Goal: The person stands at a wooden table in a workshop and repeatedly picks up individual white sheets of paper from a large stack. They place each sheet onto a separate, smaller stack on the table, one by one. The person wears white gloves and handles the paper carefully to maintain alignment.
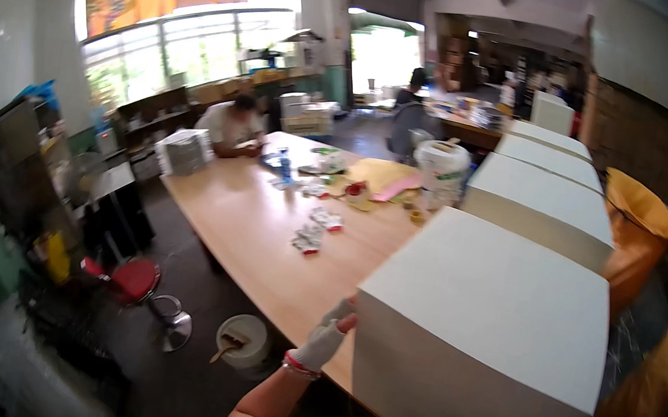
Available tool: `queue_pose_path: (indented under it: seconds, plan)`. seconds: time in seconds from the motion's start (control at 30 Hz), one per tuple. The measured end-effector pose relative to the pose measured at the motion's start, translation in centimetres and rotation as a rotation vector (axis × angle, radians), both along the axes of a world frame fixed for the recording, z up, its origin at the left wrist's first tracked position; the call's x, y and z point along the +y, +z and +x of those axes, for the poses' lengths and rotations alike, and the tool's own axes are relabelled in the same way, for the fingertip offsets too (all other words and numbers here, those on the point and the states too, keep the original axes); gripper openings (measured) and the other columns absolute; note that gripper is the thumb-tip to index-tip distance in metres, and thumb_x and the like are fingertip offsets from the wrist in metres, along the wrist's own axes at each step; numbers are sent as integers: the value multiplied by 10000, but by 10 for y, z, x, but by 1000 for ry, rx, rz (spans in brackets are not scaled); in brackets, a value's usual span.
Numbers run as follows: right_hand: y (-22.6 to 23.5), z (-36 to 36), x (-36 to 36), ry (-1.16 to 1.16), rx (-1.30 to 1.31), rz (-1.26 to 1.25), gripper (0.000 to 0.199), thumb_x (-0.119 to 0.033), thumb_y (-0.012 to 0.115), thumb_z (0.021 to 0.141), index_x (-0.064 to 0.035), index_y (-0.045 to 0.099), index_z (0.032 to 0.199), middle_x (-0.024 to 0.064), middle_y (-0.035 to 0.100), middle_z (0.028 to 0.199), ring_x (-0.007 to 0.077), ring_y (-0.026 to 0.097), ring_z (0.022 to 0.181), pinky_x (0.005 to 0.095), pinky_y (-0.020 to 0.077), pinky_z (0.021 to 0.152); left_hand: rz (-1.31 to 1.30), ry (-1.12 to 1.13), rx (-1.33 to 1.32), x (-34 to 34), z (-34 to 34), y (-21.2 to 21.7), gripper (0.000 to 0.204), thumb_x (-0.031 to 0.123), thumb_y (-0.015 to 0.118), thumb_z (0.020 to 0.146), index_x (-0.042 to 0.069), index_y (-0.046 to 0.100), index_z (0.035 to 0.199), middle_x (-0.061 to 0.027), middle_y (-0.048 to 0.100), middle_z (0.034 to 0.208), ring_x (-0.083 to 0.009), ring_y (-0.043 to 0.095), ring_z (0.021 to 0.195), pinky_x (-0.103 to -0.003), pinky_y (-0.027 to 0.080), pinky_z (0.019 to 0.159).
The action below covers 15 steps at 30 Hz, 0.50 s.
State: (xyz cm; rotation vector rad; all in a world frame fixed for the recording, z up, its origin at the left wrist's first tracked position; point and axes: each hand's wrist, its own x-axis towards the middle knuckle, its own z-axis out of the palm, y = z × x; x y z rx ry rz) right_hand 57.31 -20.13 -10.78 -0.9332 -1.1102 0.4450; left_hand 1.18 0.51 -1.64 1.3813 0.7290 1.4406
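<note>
One hand is in view: our left hand (322, 341), in a white glove with a red cuff band, comes up from the lower edge and presses against the left front corner of the nearest box (482, 339). The fingers (341, 311) lie flat along the box's left edge, wrapped lightly round the corner; we cannot tell whether they grip or only steady it. Our right hand is not visible; it may be behind the box.

Box: large, white, closed, plain faces. It sits on the near end of the table (258, 240), its front face overhanging the table edge toward us. Top face is level. Its long axis runs away from us and slightly right, in line with the row behind it.

Row: three more white boxes (540, 203) stand beyond it, end to end, receding toward the back wall along the table's right side.

Table, light wood: small red-and-white packets (309, 238) mid-surface, well apart from the hand. Farther on, a white bucket (441, 172) and yellow sheets (382, 174) beside it.

Floor, left of the table: a white pail (241, 340) with a brush in it, just beside a red stool (135, 279).

At the far end, a person (231, 125) sits bent over the table.
</note>
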Motion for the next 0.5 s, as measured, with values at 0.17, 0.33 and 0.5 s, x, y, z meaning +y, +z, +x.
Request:
queue_pose_path:
  seconds: [0.17,0.33,0.5]
  plan:
    - [117,-83,-3,-370,93,181,960,-868,394,898,-19,551,1317,78,600,1105,186,617,996,356,513,939,140,91,-77,-1,8,-8,658,270,584,1046,13,305,1585,-75,460,1531,-188,440,1387,-358,333,1165]
    - [175,-106,-17,-513,-118,283,427,-324,371,1137,7,578,1310,115,657,1188,201,650,1102,366,522,979,249,-38,47,-16,19,68,709,328,606,1024,17,299,1583,-120,457,1528,-225,442,1390,-378,344,1153]
    - [213,-122,9,-343,-215,240,292,-175,540,1080,22,611,1282,139,664,1240,236,649,1093,346,502,1012,515,143,159,4,-8,88,718,390,582,1033,18,298,1578,-216,330,1627,-343,321,1510,-481,257,1221]
